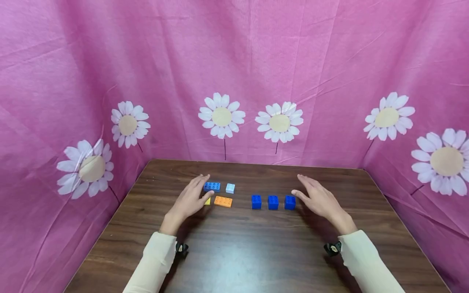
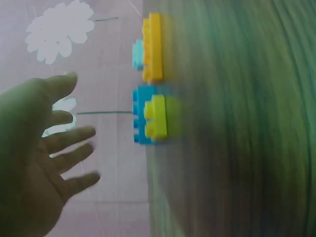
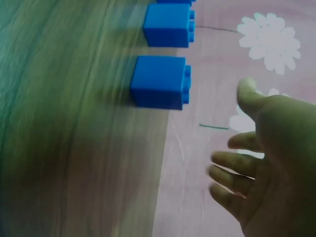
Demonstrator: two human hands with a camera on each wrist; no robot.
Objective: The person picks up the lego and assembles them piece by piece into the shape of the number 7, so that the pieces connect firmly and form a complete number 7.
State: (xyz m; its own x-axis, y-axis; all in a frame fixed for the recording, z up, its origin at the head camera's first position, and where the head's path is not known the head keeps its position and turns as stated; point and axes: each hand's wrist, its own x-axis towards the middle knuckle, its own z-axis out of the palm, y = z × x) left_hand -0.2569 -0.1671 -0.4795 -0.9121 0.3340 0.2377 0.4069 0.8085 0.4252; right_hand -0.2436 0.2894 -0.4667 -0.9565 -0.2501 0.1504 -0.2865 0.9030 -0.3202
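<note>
Head view: left hand over table, fingers extended, thumb out. Long blue brick sits at its fingertips; yellow brick is partly hidden behind the thumb. Orange brick just right of the thumb, light-blue brick beyond it, further from the hand than the long blue one. Right hand also extended, thumb toward a row of three dark blue blocks; the end block is just left of that thumb, the other two run further off toward the left hand. Pink flowered cloth behind both.

Left wrist view: fingers spread, gaps visible, bricks apart from the fingertips. Yellow overlaps long blue here; can't tell if they touch.

Right wrist view: fingers slightly bent, spread apart. Nearest dark blue block clear of the thumb, next one beyond, third cut by frame edge.
</note>
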